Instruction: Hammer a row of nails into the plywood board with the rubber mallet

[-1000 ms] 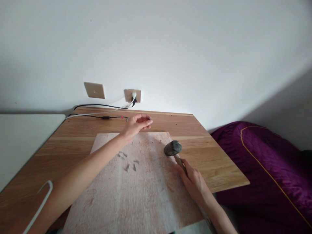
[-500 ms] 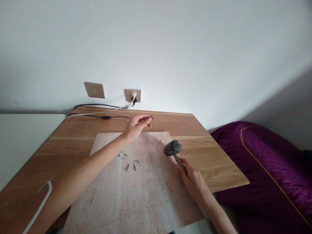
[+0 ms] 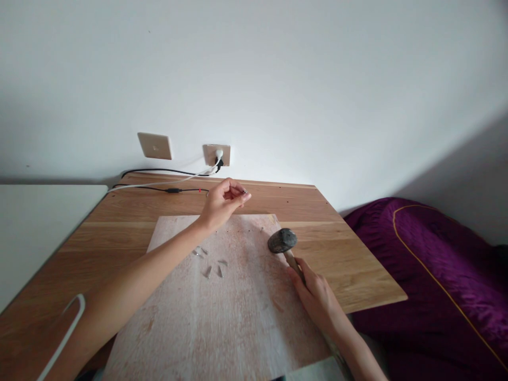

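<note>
My left hand (image 3: pixel 225 203) is raised above the far edge of a pale wooden board (image 3: pixel 234 317), its thumb and fingers pinched on a small metal screw (image 3: pixel 245 192), mostly hidden by the fingertips. Wrapped round the wooden handle of a black-headed rubber mallet (image 3: pixel 282 241), my right hand (image 3: pixel 315 291) rests by the board's right side. The mallet head lies over the board's right edge. Several loose screws (image 3: pixel 220 271) are scattered on the board, left of the middle. Near its far edge are small dark spots and a tiny upright piece (image 3: pixel 261 229).
Beneath the board is a wooden table (image 3: pixel 357 264). Black and white cables (image 3: pixel 174 190) run along its back to a wall socket (image 3: pixel 224 154). A white surface (image 3: pixel 43 227) adjoins on the left; purple fabric (image 3: pixel 444 264) is on the right.
The fingers of my left hand have shifted and curled a little, with the screw's tip now showing at the fingertips. My right hand and the mallet have stayed nearly still.
</note>
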`<state>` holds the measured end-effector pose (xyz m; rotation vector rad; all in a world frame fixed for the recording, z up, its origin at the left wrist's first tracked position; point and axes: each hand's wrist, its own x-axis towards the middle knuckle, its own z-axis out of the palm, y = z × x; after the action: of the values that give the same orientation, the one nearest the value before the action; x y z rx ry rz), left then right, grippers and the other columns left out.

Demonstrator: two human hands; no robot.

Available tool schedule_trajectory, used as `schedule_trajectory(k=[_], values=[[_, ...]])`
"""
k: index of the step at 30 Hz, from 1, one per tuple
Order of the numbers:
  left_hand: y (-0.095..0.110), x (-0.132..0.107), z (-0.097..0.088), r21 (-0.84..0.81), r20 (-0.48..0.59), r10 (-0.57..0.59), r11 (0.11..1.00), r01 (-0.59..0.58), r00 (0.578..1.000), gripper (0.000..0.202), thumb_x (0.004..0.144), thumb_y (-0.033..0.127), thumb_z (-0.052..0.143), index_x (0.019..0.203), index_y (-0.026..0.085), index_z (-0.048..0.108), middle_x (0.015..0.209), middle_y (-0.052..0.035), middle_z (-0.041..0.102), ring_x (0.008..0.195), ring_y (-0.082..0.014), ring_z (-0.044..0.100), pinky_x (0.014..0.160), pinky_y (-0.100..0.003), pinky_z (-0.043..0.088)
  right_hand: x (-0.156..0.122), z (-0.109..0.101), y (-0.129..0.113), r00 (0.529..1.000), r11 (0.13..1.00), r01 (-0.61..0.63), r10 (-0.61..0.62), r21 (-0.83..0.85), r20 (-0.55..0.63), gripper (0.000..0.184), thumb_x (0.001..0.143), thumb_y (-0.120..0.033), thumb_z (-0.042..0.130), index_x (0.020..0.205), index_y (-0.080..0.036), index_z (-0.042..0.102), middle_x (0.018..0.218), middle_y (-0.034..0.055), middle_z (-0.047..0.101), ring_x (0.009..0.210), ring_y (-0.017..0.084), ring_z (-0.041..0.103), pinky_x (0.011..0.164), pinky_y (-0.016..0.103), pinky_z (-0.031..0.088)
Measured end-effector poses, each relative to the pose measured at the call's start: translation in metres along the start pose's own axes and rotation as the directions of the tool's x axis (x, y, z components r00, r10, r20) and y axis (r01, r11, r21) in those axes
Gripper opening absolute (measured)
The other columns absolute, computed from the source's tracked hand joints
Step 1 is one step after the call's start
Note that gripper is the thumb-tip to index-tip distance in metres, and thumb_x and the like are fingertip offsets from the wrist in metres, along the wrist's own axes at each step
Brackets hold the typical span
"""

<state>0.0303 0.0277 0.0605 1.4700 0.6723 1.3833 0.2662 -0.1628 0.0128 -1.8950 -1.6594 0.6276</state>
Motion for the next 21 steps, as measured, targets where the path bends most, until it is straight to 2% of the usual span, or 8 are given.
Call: schedule_trajectory(k=[6,12,17,21], values=[[-0.001,0.000,0.001,-0.019,0.000,-0.013,1.000,0.013,1.000,0.041,0.074,0.037,0.090,0.099,0.019,0.062,0.072,0.0033,0.065,0.065,-0.0120,0.064,0.067,-0.026,0.051,0.000,0.000,0.001,1.000,1.000,-0.008,0.008,-0.018,0.024,0.044,0.104,-0.052,0.038,0.121,-0.021,0.064,0.095,0.0107,0.080,0.096,0.033,0.078,0.076,0.035,0.054],[0.001,0.000,0.000,0.023,-0.019,-0.012,1.000,0.012,1.000,0.039,0.073,0.036,0.090,0.097,0.018,0.066,0.075,0.0017,0.066,0.072,-0.0123,0.064,0.072,-0.025,0.051,0.000,-0.001,-0.001,1.000,1.000,0.007,-0.007,-0.012,0.000,0.043,0.103,-0.052,0.040,0.118,-0.021,0.067,0.090,0.0092,0.080,0.090,0.031,0.079,0.074,0.034,0.054],[-0.013,0.000,-0.002,-0.016,0.095,-0.099,0.995,0.101,0.991,0.035,0.077,0.042,0.086,0.094,0.017,0.068,0.088,-0.0044,0.074,0.085,-0.0166,0.070,0.087,-0.031,0.054,0.000,0.000,0.000,1.000,1.000,-0.002,0.002,-0.006,0.003,0.043,0.103,-0.053,0.040,0.119,-0.022,0.065,0.097,0.0115,0.081,0.096,0.033,0.079,0.076,0.035,0.055],[-0.032,0.000,-0.006,0.076,0.161,-0.124,0.991,0.113,0.979,0.031,0.078,0.044,0.084,0.092,0.018,0.071,0.091,-0.0057,0.076,0.088,-0.0181,0.070,0.084,-0.031,0.053,0.000,0.000,0.001,1.000,1.000,0.004,-0.004,-0.006,0.009,0.043,0.103,-0.053,0.039,0.119,-0.022,0.065,0.093,0.0111,0.080,0.093,0.033,0.079,0.075,0.035,0.054]])
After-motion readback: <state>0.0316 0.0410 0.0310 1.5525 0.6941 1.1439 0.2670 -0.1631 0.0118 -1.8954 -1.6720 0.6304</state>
